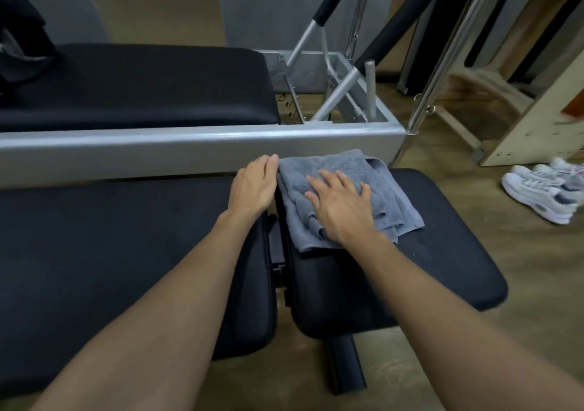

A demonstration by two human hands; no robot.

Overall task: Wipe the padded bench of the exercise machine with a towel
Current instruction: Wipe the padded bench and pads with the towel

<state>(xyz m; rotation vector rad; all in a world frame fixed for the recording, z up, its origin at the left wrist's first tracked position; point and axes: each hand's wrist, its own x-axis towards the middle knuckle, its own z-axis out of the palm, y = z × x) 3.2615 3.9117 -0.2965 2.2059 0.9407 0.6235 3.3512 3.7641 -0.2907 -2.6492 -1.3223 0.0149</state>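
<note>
A folded grey towel [388, 189] lies on the far part of the small black padded seat [442, 252] of the bench. My right hand [341, 205] rests flat on the towel with fingers spread, palm down. My left hand [254, 183] sits at the towel's left edge, fingers together and touching that edge, over the gap between the seat and the long black bench pad [110, 252] on the left.
A silver frame rail [189, 148] of another machine runs just behind the hands, with its black pad [142, 85] and padded bars [379, 47] beyond. White sneakers [543, 192] lie on the wooden floor to the right, near a wooden unit [521, 119].
</note>
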